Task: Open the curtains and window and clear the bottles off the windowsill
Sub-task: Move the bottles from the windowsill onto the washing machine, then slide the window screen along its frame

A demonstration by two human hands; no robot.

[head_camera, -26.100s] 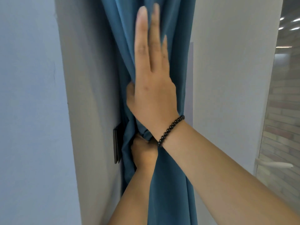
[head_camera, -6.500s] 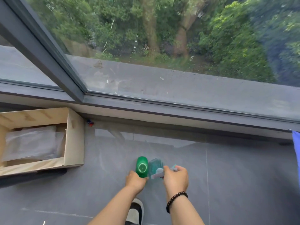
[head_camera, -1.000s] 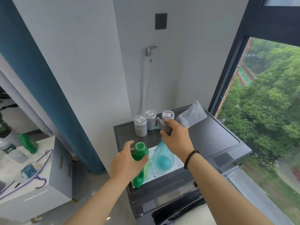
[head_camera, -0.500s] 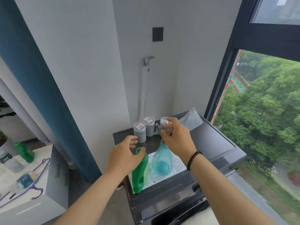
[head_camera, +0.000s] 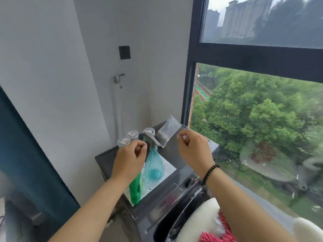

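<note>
Green plastic bottle [head_camera: 135, 191] stands below your left hand [head_camera: 129, 159]; translucent blue spray bottle [head_camera: 154, 163] stands between both hands on the grey washer top [head_camera: 185, 154]. Fingers on both hands curl loosely, empty. Light, smooth plastic probably: take each by its neck.

2 hands [head_camera: 130, 158], 2 bottles [head_camera: 153, 165], 3 gray jars [head_camera: 124, 142], 1 pouch [head_camera: 167, 131], 1 faucet [head_camera: 118, 79].
</note>
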